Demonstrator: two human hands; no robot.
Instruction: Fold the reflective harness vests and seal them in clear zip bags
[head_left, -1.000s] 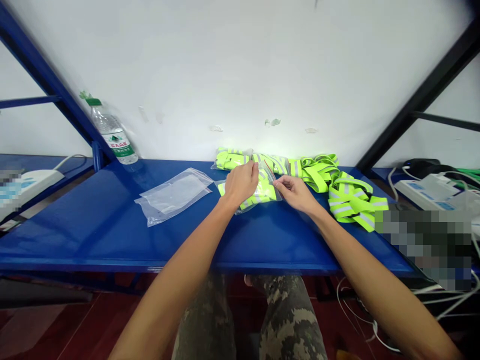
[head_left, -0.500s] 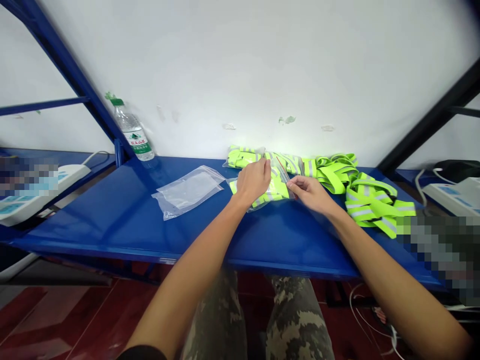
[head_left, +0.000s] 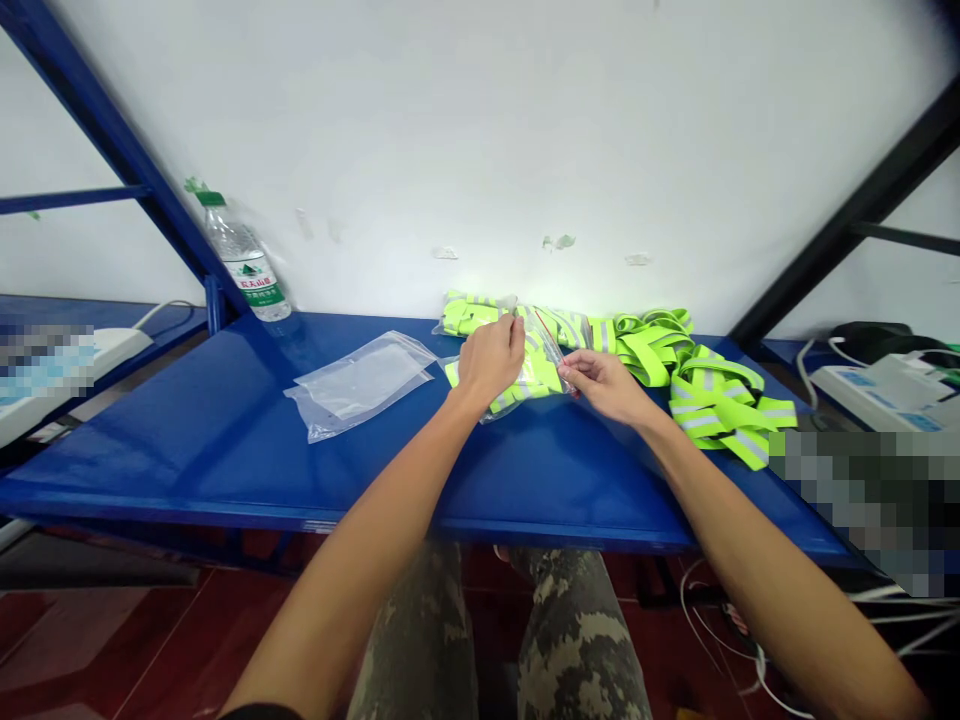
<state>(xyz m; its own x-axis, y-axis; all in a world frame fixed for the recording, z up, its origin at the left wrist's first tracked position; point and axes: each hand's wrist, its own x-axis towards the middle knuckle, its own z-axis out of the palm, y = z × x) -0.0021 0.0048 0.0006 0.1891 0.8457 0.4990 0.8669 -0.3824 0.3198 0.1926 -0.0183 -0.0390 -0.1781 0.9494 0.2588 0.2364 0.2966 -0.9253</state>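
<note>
A clear zip bag [head_left: 536, 375] with a folded neon-yellow reflective strap inside lies on the blue table under my hands. My left hand [head_left: 491, 355] is closed at the bag's upper left edge, its fingertips partly hidden. With thumb and fingers, my right hand [head_left: 600, 380] pinches the corner of the bag's red-lined zip edge. Behind them, against the wall, sits another bagged yellow strap [head_left: 472, 312]. To the right lie loose yellow reflective straps [head_left: 720, 400] with grey stripes, in a tangled heap. Flat empty clear bags [head_left: 364, 385] rest to the left.
A water bottle [head_left: 251, 265] with a green cap stands at the back left by the blue frame post. White power strips [head_left: 885, 390] lie on the neighbouring surface at right. The table's front edge [head_left: 360, 520] runs above my knees; white cables hang below.
The whole view has shifted slightly, so things sit a little further left. My hands keep almost the same hold on the bag, the right one still pinching its zip edge.
</note>
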